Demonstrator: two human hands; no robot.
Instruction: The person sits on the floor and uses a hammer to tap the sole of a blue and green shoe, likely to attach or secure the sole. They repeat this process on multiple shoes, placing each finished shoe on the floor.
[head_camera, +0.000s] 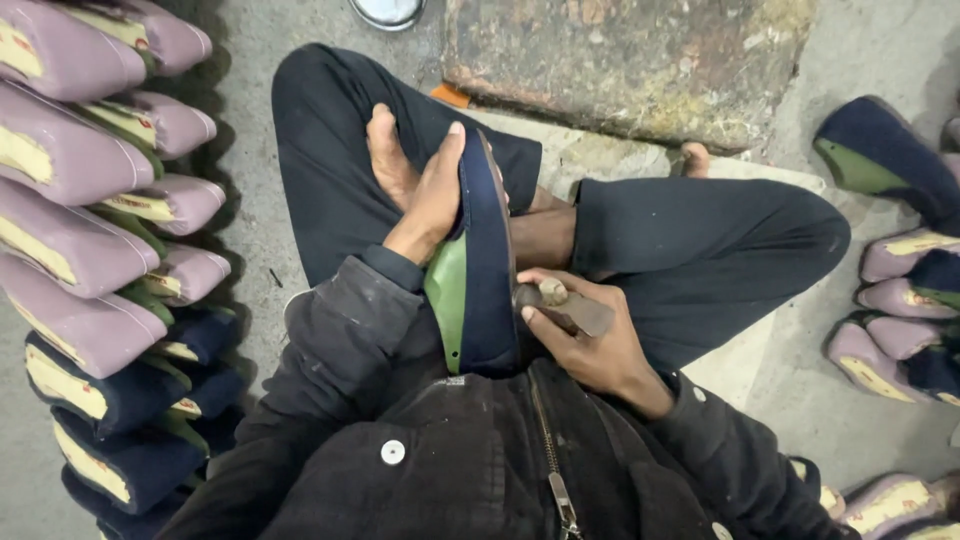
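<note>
The navy shoe upper (488, 270) on its green last is clasped by the left hand (432, 200); right hand (585, 335) pinches a hammer (565, 305), best kept pressed close beside that grip.

Two hands are seen at the centre of the frame: the left hand (432, 200) and the right hand (585, 335). One navy shoe (487, 270) on a green last is counted between them, and one tool (565, 305). At the left edge, about nine mauve shoes (70, 160) and about six navy ones (110, 400) are stacked. At the right edge, roughly eight more shoes (900, 250) are counted, some cut off. One stone slab (630, 60) is seen at the top.
</note>
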